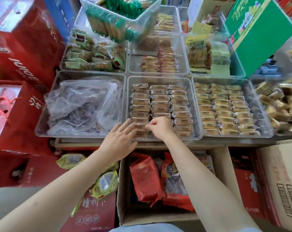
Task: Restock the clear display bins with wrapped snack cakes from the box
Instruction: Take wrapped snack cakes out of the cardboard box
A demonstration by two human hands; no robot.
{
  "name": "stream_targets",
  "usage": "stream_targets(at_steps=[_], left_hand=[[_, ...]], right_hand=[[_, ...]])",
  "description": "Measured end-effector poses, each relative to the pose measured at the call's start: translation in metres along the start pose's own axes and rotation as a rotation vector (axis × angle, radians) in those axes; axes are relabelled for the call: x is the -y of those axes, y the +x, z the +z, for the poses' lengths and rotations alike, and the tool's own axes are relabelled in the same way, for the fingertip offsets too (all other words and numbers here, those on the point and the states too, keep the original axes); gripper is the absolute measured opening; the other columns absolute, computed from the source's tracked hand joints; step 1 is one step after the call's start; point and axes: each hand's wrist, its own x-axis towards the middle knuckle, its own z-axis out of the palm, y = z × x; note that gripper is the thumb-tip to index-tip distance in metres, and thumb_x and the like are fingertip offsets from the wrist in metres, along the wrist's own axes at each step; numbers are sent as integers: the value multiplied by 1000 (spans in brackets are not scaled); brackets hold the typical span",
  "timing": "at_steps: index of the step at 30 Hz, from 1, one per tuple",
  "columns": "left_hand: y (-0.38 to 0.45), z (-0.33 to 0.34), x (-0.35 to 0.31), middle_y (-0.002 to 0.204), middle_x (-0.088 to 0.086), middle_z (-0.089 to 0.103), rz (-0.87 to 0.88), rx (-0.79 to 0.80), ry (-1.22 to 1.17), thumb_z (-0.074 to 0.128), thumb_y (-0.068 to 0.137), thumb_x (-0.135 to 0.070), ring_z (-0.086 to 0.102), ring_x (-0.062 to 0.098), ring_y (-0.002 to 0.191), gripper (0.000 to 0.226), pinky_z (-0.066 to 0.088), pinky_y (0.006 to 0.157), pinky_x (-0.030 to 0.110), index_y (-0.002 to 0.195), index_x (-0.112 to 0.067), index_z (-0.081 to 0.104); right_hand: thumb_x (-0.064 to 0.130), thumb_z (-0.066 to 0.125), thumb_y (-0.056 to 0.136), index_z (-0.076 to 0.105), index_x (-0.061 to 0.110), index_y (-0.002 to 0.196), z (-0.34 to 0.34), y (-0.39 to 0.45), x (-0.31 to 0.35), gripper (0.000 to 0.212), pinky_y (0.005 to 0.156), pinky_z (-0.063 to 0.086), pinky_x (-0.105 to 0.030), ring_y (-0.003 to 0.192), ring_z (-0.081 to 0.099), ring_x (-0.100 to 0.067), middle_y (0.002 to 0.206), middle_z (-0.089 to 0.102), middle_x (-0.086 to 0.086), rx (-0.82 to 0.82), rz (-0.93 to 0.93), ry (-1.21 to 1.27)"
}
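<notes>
Progress: the middle bin (pixel 196 104) looked close to full, three columns of cakes running from its far wall to its near wall; by my reading only the near-left corner was being finished
Left to do: I judged the left bin (pixel 41 124), just left of the middle bin, not restocked, since it held only a crumpled clear bag (pixel 78 104)
Right bin (pixel 265 114): just right of the middle bin, it carried three neat columns too and seemed done
Box (pixel 121 190): an open carton stood below the middle bin's near wall; red packs (pixel 147 178) showed inside, and whether any cakes remained in it could not be told
Cakes (pixel 160 104): small flat bars in clear wrap with crimped ends, golden brown with a dark label strip, packed edge to edge in the middle bin
Left hand (pixel 119 141): fingers straight and spread, resting on the near-left cakes of the middle bin
Right hand (pixel 162 127): fingers curled, pinching a cake wrapper at the bin's near middle
</notes>
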Motion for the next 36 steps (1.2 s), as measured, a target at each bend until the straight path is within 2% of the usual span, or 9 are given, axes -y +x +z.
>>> stream_targets(at_steps=[3,6,9,12,16,24,28,32,36], left_hand=[[7,4,-3,169,1,7,12,68,65,23,103,-54,-7,18,156,68,-7,126,42,161,-18,19],[16,6,-5,168,4,18,43,84,106,12,97,-58,5,20,156,77,-12,122,41,158,-14,28],[25,-2,-5,166,6,24,51,133,166,30,104,-53,13,20,155,66,-10,123,39,157,-13,33],[30,-10,-5,157,9,40,95,161,180,27,103,-53,31,22,148,65,-6,124,36,148,-10,47],[25,-13,-8,144,8,52,136,116,149,26,101,-52,51,21,132,62,6,124,34,136,-11,57],[20,-17,-7,165,4,26,94,166,137,39,102,-49,25,18,151,57,-3,124,40,153,-22,39],[24,-19,-5,167,1,22,97,222,175,35,104,-48,22,16,152,56,-5,125,44,156,-26,34],[20,-15,-6,169,3,13,76,241,210,33,104,-48,14,18,155,61,1,125,50,158,-20,29],[17,-10,-4,169,4,8,83,218,211,35,103,-51,8,18,156,65,4,125,48,158,-17,27]], right_hand=[[35,72,90,79,18,85,6,5,0,18,82,50,-30,88,63,-14,95,73,3,15,33,-94],[38,69,91,77,19,84,13,6,0,22,78,54,-32,90,67,-19,94,73,2,11,10,-239],[38,69,91,75,20,91,8,0,-2,19,72,52,-31,90,64,-18,95,70,5,-27,-14,-207],[41,68,91,74,23,90,1,-9,-6,18,66,44,-29,87,58,-16,96,62,7,-125,-52,-165],[49,68,88,73,26,88,4,-19,-4,24,63,44,-28,87,63,-18,97,65,8,-13,-31,-282],[43,69,88,72,26,100,2,-27,12,21,70,44,-29,97,63,-19,110,64,6,-7,-99,-361],[52,68,88,72,21,98,-7,-20,18,32,67,51,-29,82,67,-19,89,69,4,92,39,-520],[46,68,91,62,16,92,0,-10,30,30,88,55,-45,92,67,-28,96,67,-2,163,9,-714],[41,74,87,69,12,90,0,-2,25,29,86,57,-42,91,68,-27,92,68,-1,258,43,-559]])
